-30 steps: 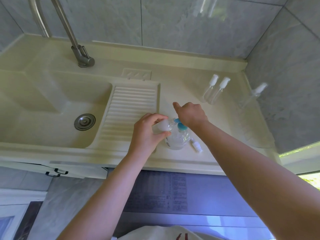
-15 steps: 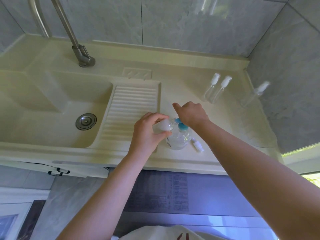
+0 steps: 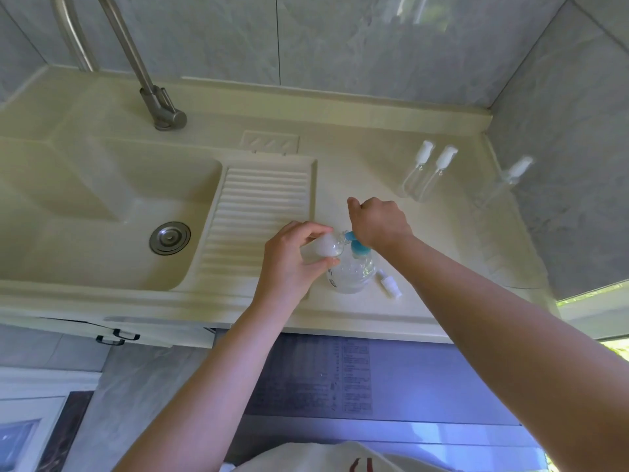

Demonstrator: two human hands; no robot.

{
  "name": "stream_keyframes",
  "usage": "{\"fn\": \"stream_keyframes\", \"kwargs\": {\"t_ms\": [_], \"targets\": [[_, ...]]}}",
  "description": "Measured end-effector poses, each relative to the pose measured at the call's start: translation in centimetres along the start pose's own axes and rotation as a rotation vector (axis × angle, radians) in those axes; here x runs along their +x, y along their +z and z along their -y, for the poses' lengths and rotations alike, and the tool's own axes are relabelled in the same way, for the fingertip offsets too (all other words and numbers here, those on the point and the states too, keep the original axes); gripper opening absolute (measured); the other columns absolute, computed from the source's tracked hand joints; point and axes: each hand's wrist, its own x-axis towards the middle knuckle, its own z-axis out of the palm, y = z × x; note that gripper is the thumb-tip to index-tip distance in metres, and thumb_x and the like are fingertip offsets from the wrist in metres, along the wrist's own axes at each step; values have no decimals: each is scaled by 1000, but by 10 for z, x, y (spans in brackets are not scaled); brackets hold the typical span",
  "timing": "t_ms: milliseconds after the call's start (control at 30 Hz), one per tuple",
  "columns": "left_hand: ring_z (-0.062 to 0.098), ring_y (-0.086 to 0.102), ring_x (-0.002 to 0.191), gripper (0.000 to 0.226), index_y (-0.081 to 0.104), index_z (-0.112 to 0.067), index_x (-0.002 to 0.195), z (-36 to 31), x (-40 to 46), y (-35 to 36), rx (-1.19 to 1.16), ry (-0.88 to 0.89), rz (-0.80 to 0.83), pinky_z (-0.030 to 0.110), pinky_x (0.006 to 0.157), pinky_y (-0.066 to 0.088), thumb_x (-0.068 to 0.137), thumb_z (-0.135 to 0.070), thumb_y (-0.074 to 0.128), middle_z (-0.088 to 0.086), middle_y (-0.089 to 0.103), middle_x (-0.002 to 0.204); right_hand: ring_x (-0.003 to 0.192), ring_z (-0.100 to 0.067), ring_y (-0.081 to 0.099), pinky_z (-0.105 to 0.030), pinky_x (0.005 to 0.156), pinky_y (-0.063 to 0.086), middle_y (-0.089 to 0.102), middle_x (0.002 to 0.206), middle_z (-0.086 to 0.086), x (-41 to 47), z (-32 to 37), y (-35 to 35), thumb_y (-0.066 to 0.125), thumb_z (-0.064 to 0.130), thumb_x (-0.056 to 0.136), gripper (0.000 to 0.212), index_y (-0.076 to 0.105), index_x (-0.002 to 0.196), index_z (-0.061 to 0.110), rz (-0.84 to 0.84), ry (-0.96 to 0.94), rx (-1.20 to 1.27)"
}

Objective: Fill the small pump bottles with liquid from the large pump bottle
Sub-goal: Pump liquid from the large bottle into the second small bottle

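A large clear pump bottle with a blue pump head stands on the counter near its front edge. My left hand grips a small clear bottle, tilted with its mouth at the blue spout. My right hand rests on top of the blue pump head, fingers curled over it. A small white pump cap lies on the counter right of the large bottle. Two small pump bottles stand together at the back right, and a third stands by the right wall.
A cream sink basin with a metal drain lies at the left, beside a ribbed washboard. A metal tap rises at the back. Grey tiled walls close the back and right.
Both hands stay at the large bottle in nearly the same pose; my right hand has shifted only slightly on the pump head.
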Motion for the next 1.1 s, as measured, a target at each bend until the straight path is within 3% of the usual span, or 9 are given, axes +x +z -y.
{"fn": "stream_keyframes", "kwargs": {"t_ms": [167, 400, 633, 933, 1100], "targets": [[-4, 61, 95, 43, 72, -22, 103, 3, 0, -1, -1, -6, -3, 3, 85, 37, 65, -13, 89, -12, 67, 101, 82, -34, 51, -33, 72, 40, 48, 78, -10, -2, 2, 3, 26, 43, 101, 49, 52, 78, 8, -34, -2, -18], [-3, 61, 96, 43, 72, -22, 104, 2, 0, -1, 7, 5, 0, 3, 85, 37, 65, -14, 89, -12, 68, 104, 83, -34, 54, -35, 76, 44, 50, 76, -9, -4, 1, -3, 27, 55, 99, 56, 46, 67, 13, 9, -1, 31], [-2, 61, 96, 43, 72, -21, 104, 3, 0, 1, -7, 3, 5, 4, 86, 38, 65, -13, 89, -12, 68, 102, 79, -34, 52, -32, 70, 40, 47, 74, -9, -2, 1, 2, 28, 42, 99, 48, 44, 65, 12, -22, -15, -6], [-2, 62, 96, 42, 71, -20, 105, 5, -1, 3, -84, -35, 3, 5, 86, 40, 67, -13, 88, -14, 68, 106, 82, -33, 56, -36, 76, 43, 56, 78, -8, 3, -1, -4, 28, 59, 97, 56, 48, 68, 14, 83, 20, 42], [2, 63, 96, 42, 69, -22, 106, 6, -5, 4, -153, -76, 29, 17, 89, 46, 70, -12, 86, -16, 69, 106, 86, -33, 62, -37, 82, 48, 63, 84, -8, 5, -3, -4, 26, 63, 95, 62, 60, 80, 14, 94, 31, 57]]}}
